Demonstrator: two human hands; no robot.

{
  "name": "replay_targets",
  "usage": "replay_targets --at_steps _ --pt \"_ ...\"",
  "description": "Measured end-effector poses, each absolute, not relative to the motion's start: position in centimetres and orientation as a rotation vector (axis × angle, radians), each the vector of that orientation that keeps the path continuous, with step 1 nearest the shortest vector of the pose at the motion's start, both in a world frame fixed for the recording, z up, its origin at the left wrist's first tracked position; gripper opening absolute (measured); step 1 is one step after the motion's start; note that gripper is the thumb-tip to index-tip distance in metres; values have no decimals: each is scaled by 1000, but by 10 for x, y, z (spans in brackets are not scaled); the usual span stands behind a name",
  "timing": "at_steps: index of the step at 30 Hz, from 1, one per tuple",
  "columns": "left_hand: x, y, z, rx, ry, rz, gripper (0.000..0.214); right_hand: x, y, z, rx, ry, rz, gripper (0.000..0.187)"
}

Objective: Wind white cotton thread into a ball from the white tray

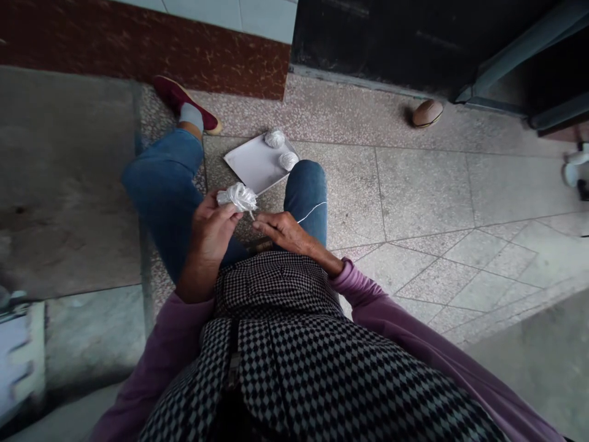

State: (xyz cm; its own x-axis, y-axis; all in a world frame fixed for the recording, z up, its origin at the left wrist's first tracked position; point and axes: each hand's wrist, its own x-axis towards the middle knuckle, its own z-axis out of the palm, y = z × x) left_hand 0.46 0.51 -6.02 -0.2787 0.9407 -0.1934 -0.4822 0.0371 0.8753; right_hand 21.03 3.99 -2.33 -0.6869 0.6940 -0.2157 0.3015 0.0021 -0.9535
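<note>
My left hand (212,228) is closed around a small white bundle (237,197) of crinkled, glossy material, held above my lap. My right hand (281,231) sits just to its right with fingers pinched together at the bundle's lower end, on a thin white thread (313,212) that trails over my right knee. On the floor between my knees lies a white tray (254,164) with two similar white bundles (275,138) (289,161) at its far edge.
I sit on a low step above a speckled stone tile floor (414,184). My left leg in blue jeans ends in a red shoe (177,98). A brown rounded object (427,113) lies by a dark doorway. A red-brown wall base runs along the back.
</note>
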Motion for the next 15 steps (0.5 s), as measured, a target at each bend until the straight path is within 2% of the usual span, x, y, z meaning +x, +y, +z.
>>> replay_targets --at_steps 6,11,15 --pt "-11 11 -64 431 1092 1560 50 237 52 -17 -1049 -2082 1647 50" --pt "-60 15 -46 341 1003 1712 63 296 140 -29 -1208 -1931 1367 64" --pt "-70 9 -12 308 970 1844 68 320 214 -33 -1412 -1784 1180 57"
